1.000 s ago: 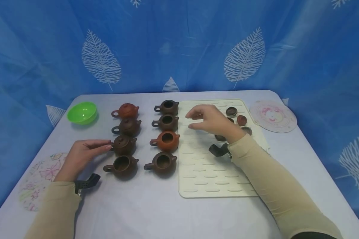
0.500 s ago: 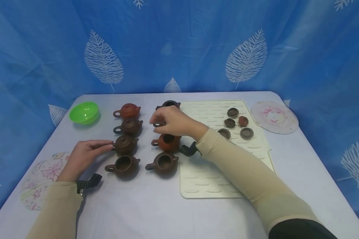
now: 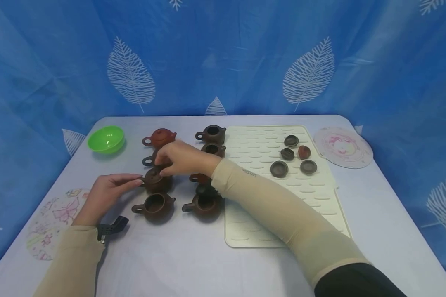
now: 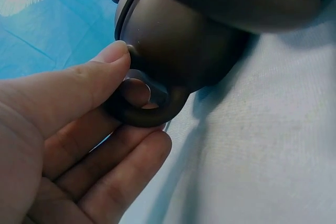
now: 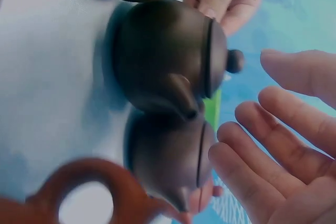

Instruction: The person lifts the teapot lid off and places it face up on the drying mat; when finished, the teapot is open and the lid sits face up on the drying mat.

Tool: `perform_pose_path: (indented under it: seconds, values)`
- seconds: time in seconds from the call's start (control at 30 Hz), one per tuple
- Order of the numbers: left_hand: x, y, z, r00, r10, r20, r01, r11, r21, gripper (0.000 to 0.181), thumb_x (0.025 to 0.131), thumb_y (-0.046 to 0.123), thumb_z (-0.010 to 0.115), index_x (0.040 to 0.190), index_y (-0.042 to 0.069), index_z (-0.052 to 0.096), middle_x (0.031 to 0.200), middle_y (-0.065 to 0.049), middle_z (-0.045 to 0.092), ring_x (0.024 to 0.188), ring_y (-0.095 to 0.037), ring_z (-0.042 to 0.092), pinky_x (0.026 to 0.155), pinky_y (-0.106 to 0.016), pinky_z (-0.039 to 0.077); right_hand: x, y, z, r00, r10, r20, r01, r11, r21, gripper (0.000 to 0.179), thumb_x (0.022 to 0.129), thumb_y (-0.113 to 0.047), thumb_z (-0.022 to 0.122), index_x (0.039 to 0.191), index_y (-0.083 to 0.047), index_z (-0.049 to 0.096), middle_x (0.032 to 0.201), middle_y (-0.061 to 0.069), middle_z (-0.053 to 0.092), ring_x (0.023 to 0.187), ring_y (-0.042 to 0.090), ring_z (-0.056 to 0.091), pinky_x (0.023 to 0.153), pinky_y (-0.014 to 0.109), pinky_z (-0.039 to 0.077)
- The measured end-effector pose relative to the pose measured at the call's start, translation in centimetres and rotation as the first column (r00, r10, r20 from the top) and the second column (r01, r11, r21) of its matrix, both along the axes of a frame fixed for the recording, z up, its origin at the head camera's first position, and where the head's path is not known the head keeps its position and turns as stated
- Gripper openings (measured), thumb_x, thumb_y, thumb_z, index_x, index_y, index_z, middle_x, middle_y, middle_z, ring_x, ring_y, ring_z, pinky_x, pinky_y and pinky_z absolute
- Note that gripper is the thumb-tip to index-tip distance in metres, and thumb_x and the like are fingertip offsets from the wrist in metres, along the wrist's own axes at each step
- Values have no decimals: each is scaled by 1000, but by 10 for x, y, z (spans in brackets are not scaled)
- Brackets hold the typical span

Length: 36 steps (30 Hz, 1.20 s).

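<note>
My left hand (image 3: 105, 189) pinches the handle (image 4: 152, 116) of a dark brown lidded teapot (image 3: 156, 183) between thumb and fingers. The lid (image 5: 214, 59) sits on that pot, its round knob (image 5: 235, 61) on top. My right hand (image 3: 183, 159) hovers over the pot, thumb and fingers spread a little apart from the knob in the right wrist view. Behind stand another brown lidded teapot (image 5: 168, 150), partly hidden by my right hand in the head view, and a reddish lidded one (image 3: 162, 136). In front is a lidless brown teapot (image 3: 160, 212).
A second column of lidless pots includes a brown teapot (image 3: 204, 212) under my right arm. Several loose lids (image 3: 279, 169) lie on a cream mat (image 3: 245, 231) at right. A green bowl (image 3: 106, 140) and round floral mats (image 3: 342, 146) lie near the table's edges.
My right hand has moved left from above the cream mat, across the lidless pots, to the lidded brown teapot. My left hand has stayed on the handle.
</note>
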<state>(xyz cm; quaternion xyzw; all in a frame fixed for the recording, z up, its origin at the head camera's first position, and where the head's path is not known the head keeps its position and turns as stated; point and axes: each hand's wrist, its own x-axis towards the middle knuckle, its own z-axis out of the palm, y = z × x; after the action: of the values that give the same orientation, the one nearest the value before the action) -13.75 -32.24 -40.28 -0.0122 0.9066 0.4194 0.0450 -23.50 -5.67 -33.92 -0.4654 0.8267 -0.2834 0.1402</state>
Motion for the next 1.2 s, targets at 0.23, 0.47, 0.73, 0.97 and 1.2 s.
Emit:
perform_pose_path:
  seconds: [0.23,0.47,0.73,0.97,1.2]
  values:
    - [1,2,1,1000,-3,-13,3,1000,-2,52,97,50,76,125,6,77,128,-14,72,134,-40,54,109,-67,36,2,-20,-5,998,30,-51,-27,998,55,33,97,-19,81,126,-6,75,116,1,75,103,7,65,96,15,45]
    - [1,2,1,1000,-6,-25,5,1000,-3,51,97,48,76,126,7,77,127,-14,72,134,-39,55,108,-66,38,8,-29,-7,998,14,-66,-8,995,97,34,100,-21,78,131,-7,74,124,3,73,110,10,63,98,15,44]
    - [1,1,1,1000,0,-17,0,1000,-5,51,97,49,76,126,7,77,127,-14,72,133,-39,56,108,-66,38,9,-33,-9,997,-2,-83,10,995,97,24,102,-23,75,122,-12,78,113,-2,74,101,6,63,92,14,46]
    - [1,1,0,1000,-7,-19,7,1000,-4,50,97,48,76,126,7,77,128,-14,72,134,-40,55,108,-66,38,9,-34,-8,996,-5,-92,15,994,112,20,102,-23,75,119,-12,79,110,-4,73,101,5,62,92,15,46]
    - [1,0,-1,999,-16,-37,15,1000,-7,49,98,47,76,126,7,77,127,-14,72,133,-39,56,107,-65,39,10,-36,-8,996,-20,-85,27,996,89,17,100,-20,77,115,-12,80,108,-5,73,100,4,63,92,14,46]
